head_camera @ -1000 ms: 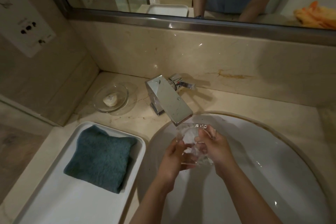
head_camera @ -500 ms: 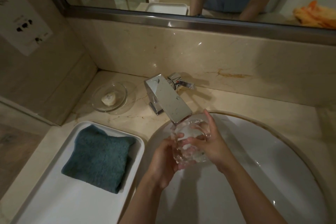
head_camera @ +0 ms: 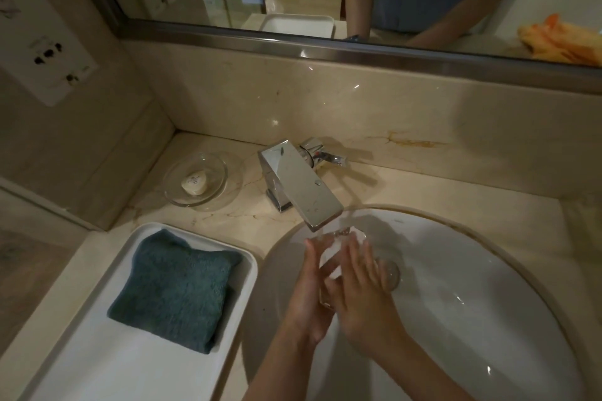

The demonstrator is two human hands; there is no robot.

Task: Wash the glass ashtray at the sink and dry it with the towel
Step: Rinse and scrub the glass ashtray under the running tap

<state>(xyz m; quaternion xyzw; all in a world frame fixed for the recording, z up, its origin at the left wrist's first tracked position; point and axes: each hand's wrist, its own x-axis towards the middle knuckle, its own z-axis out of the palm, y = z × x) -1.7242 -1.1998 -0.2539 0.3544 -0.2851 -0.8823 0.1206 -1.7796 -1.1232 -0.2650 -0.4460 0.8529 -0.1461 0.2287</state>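
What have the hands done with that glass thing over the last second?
Both hands kept hold of the glass ashtray under the faucet and turned it between the palms; the left hand and right hand now press it flat-fingered from either side, fingers pointing up. The blue towel on its white tray and the soap dish stayed put.

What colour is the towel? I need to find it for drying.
Teal blue, in the head view: towel.
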